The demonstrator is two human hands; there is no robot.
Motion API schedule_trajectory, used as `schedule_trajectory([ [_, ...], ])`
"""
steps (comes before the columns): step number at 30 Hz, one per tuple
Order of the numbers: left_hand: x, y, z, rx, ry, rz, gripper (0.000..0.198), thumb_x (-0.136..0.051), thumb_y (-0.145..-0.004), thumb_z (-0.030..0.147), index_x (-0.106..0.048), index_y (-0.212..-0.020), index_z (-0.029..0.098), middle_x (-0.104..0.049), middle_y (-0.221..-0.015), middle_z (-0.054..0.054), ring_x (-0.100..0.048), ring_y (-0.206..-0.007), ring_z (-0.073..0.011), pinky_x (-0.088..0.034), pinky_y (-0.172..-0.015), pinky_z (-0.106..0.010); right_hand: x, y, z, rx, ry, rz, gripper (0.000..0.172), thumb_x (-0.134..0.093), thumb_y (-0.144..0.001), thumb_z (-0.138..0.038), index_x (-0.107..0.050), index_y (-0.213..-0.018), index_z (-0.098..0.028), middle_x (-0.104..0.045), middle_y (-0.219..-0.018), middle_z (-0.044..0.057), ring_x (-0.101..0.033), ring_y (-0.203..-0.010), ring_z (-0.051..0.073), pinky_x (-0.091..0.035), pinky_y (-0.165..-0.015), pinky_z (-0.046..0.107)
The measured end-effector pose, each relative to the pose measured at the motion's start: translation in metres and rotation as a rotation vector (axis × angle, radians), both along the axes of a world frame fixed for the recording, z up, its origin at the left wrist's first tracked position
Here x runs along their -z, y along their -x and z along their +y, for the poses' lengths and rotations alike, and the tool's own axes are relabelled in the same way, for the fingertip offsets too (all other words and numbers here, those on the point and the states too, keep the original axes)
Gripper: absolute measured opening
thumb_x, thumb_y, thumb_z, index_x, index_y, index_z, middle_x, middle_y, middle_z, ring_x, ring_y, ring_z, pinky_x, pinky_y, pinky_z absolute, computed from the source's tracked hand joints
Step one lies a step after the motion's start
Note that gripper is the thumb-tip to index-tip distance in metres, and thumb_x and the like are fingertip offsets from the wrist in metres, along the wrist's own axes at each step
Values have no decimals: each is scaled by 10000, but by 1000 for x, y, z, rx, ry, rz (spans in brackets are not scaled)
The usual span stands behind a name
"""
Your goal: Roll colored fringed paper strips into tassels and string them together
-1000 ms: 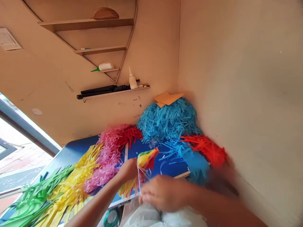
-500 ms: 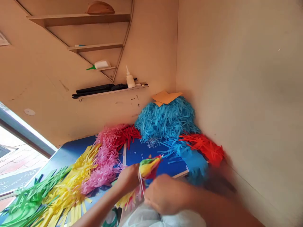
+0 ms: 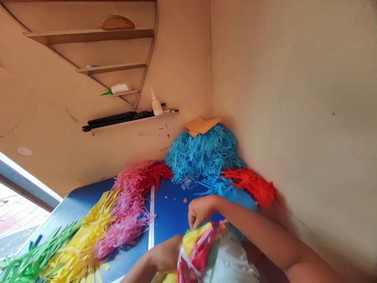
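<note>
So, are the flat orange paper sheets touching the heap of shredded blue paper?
Touching: the head view shows the orange paper sheets lying on top of the shredded blue paper heap.

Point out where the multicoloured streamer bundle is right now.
In the head view, the multicoloured streamer bundle is at bottom centre, in the left hand, with the right hand just above it in the picture.

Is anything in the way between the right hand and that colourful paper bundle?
Nothing visible is. The right hand is just above the colourful paper bundle in the picture, though I can't tell whether they touch. The left hand holds the bundle from its left side, outside that gap.
</note>
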State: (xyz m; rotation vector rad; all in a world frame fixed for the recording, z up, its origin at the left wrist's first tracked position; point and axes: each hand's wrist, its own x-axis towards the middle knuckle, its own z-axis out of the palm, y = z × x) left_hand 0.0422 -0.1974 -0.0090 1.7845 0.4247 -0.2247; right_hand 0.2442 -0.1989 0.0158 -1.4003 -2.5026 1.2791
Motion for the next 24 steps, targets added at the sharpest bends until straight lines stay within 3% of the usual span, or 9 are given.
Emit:
schedule_trajectory([
  [3, 20, -5, 0, -176, 126, -38, 271, -881, -448, 268, -725, -658, 197, -674, -641, 46, -552, -675, -177, -491, -654, -254, -5, 12, -2, 16, -71, -121, 107, -773, -681, -132, -745, -595, -188, -642, -516, -53, -618, -613, 126, -398, -624, 203],
  [6, 45, -13, -3, -463, 235, -83, 332, -893, -463, 332, -716, -687, 162, -671, -653, 19, -539, -639, -156, -474, -620, -254, -16, 13, -18, 112, -251, -178, 103, -707, -747, -140, -784, -754, -208, -748, -784, 20, -659, -857, 211, -436, -778, 279],
  [9, 63, -24, 0, -666, 306, -146, 449, -805, -603, 519, -718, -814, 132, -675, -699, -20, -579, -619, -149, -488, -634, -268, -18, 6, -38, 416, -622, 0, 263, -590, -893, -221, -736, -1112, -233, -710, -1147, 66, -602, -1094, 242, -398, -986, 367],
  [11, 69, -34, 5, -792, 361, -224, 501, -739, -661, 580, -711, -894, 138, -698, -764, -44, -628, -654, -167, -513, -669, -287, -3, 6, -47, 692, -752, 144, 337, -574, -920, -282, -674, -1236, -223, -616, -1318, 101, -537, -1222, 264, -344, -1084, 423],
  [13, 72, -45, 9, -881, 396, -310, 502, -726, -678, 573, -702, -940, 145, -711, -799, -57, -664, -693, -195, -530, -689, -309, 25, 12, -50, 881, -657, 248, 505, -639, -872, -324, -578, -1359, -206, -440, -1495, 138, -398, -1373, 310, -293, -1140, 481],
  [15, 74, -56, 11, -937, 415, -378, 510, -766, -641, 530, -691, -963, 142, -712, -770, -58, -681, -704, -223, -539, -680, -323, 59, 20, -45, 903, -474, 426, 751, -702, -802, -306, -408, -1488, -215, -298, -1581, 133, -320, -1433, 309, -314, -1146, 474],
  [18, 80, -72, 12, -975, 440, -423, 562, -846, -542, 411, -667, -1002, 144, -719, -753, -59, -698, -732, -257, -547, -678, -334, 94, 24, -29, 894, -362, 683, 815, -682, -767, -193, -349, -1508, -263, -437, -1508, 87, -462, -1347, 262, -399, -1105, 424],
  [21, 87, -82, 9, -999, 466, -439, 639, -856, -490, 303, -621, -1068, 165, -735, -824, -61, -714, -781, -272, -557, -705, -337, 99, 15, -12, 981, -385, 638, 656, -588, -776, -114, -486, -1415, -223, -595, -1356, 82, -579, -1217, 247, -449, -1059, 416],
  [24, 99, -78, 2, -1045, 479, -440, 582, -741, -644, 357, -563, -1165, 169, -736, -980, -99, -719, -905, -282, -564, -773, -355, 95, 2, -2, 933, -420, 463, 615, -525, -782, -82, -523, -1389, -185, -611, -1332, 89, -592, -1193, 224, -464, -1038, 373],
])
